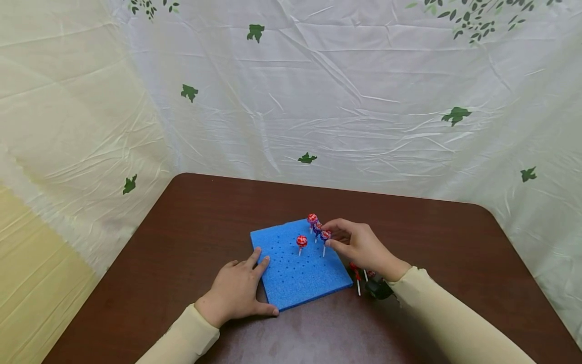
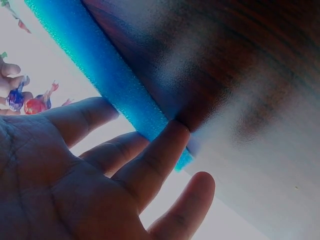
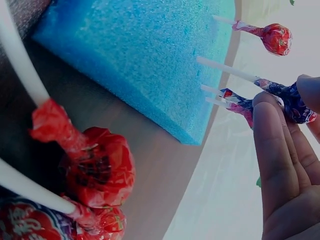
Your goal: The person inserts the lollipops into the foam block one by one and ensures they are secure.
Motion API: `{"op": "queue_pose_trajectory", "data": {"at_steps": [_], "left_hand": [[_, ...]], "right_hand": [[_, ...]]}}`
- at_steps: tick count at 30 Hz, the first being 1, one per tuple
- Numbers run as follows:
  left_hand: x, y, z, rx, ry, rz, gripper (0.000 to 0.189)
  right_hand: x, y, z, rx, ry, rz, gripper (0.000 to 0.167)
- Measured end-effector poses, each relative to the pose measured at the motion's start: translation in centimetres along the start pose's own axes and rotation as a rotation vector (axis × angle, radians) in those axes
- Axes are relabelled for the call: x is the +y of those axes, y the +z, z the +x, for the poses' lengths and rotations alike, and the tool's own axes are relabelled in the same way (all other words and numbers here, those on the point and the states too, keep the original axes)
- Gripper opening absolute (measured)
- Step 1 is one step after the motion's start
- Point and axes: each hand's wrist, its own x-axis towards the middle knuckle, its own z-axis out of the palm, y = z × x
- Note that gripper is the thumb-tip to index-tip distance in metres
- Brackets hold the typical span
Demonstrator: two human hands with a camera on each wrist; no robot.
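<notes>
A square blue foam board dotted with small holes lies on the table. My left hand rests along its left edge, fingers spread and touching the foam. With thumb and fingers, my right hand pinches the wrapped head of a dark blue lollipop, whose white stick reaches down to the foam near the right side. Just behind it a blue-wrapped lollipop and a red one stand upright in a row. Another red lollipop stands further left on the board.
Several loose lollipops with red and purple wrappers lie right of the board, under my right wrist, beside a black object. The brown table ends at a white curtain with green leaf prints.
</notes>
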Motion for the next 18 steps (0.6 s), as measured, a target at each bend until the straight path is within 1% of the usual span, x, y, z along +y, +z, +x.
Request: {"op": "queue_pose_trajectory", "data": {"at_steps": [11, 18], "left_hand": [[-0.06, -0.01, 0.05, -0.004, 0.001, 0.005, 0.113], [-0.15, 0.14, 0.05, 0.007, 0.009, 0.002, 0.113]], "right_hand": [[-0.03, 0.08, -0.06, -0.010, 0.006, 0.014, 0.032], [-0.11, 0.27, -0.11, -0.006, 0.013, 0.018, 0.032]]}}
